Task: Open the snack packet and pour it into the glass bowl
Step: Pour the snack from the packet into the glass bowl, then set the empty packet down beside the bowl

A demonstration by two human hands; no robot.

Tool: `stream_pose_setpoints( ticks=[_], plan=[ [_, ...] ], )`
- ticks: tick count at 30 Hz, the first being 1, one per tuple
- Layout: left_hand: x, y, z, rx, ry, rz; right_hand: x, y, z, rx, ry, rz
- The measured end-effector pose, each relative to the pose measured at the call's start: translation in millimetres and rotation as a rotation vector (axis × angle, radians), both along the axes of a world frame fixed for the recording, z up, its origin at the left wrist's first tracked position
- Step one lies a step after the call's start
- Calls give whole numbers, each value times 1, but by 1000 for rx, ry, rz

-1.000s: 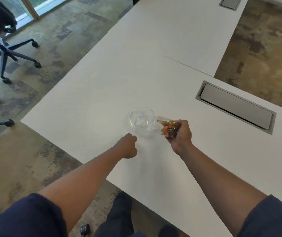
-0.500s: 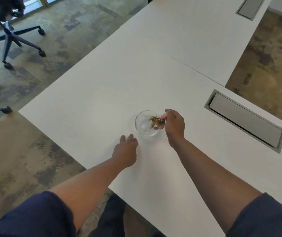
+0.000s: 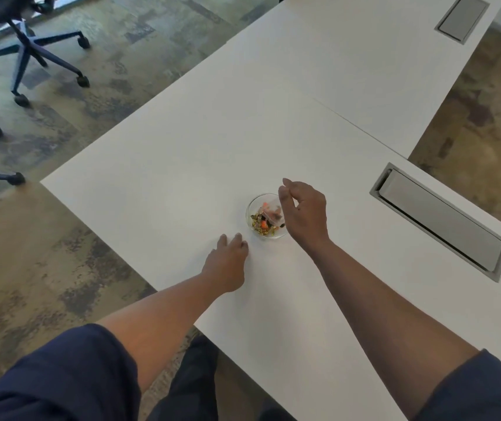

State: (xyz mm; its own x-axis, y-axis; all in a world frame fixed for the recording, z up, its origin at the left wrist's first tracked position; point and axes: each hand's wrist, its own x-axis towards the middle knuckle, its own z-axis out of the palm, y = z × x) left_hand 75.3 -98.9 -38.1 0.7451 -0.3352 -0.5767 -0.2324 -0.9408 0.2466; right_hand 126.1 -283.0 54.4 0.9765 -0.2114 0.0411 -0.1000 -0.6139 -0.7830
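A small glass bowl [image 3: 253, 208] stands on the white table [image 3: 182, 165] near its front edge. Golden, dark and orange snack pieces [image 3: 262, 226] lie inside it. My right hand [image 3: 303, 212] hovers over the bowl's right side and pinches a clear snack packet [image 3: 272, 214], which hangs tilted with its mouth down into the bowl. A few orange pieces show through the plastic. My left hand [image 3: 226, 265] rests flat on the table just left of and below the bowl, fingers spread, holding nothing.
A grey cable hatch [image 3: 443, 220] is set into the table to the right of the bowl, and another hatch [image 3: 463, 18] sits at the far top. Office chair bases [image 3: 30, 53] stand on the carpet beyond the table's left edge.
The right hand lifted and tipped the packet over the bowl, and snack pieces now lie in the bowl. The left hand went from a fist to flat on the table beside the bowl.
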Motion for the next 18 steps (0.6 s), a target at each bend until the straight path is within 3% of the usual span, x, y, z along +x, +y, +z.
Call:
stream_pose_setpoints(
  ticks=[4, 11, 18],
  plan=[
    [1, 1, 3, -33, 39, 32, -1, -5, 4, 77, -27, -58],
    [2, 5, 13, -214, 108, 198, -12, -18, 2, 573, 187, -361],
    [-2, -4, 30, -600, 158, 853, -24, -30, 1, 936, 302, -673]
  ],
)
